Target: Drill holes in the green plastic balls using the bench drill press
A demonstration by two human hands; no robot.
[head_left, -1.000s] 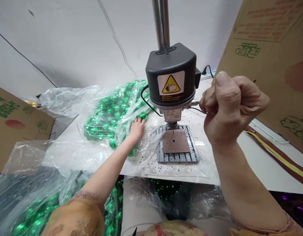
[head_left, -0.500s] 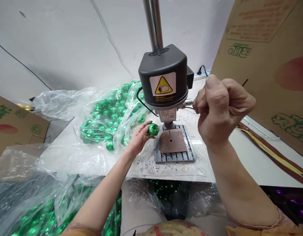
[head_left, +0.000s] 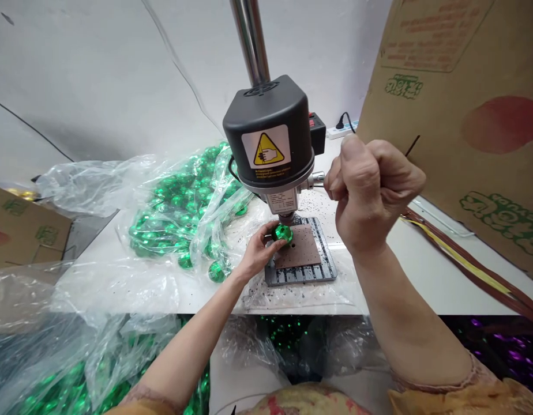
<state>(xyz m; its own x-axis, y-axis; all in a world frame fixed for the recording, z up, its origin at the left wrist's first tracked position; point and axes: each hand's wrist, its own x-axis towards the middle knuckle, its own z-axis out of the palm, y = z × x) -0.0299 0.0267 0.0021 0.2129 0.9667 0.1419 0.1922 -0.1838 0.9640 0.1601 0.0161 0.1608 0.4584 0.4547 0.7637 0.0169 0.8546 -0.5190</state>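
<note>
Green faceted ball (head_left: 282, 233) sat on the brown pad (head_left: 305, 253) of the slotted base plate (head_left: 301, 275), right under the chuck of the small bench drill (head_left: 269, 135). Left hand (head_left: 258, 255) pinched the ball from its left side, thumb and fingertips closed on it, forearm coming in from the near left. Right hand (head_left: 370, 193) was clenched in a fist around the thin metal feed lever (head_left: 317, 183), just right of the black motor housing, which carried a yellow warning label. Couldn't tell whether the bit touched the ball; the housing hid it. Drill column (head_left: 250, 40) ran up out of view. Black swarf specks were scattered on the white table (head_left: 422, 271) around the base. Clear plastic bag (head_left: 180, 199) full of more green balls lay open left of the drill, a few loose ones near the left wrist. Another bag of green balls (head_left: 76, 369) sat below the near table edge, left. Cardboard sheet (head_left: 461, 115) leaned at far right, with a brown and yellow strap (head_left: 465, 262) along its foot. Power strip (head_left: 340, 129) was behind the drill against the wall.
</note>
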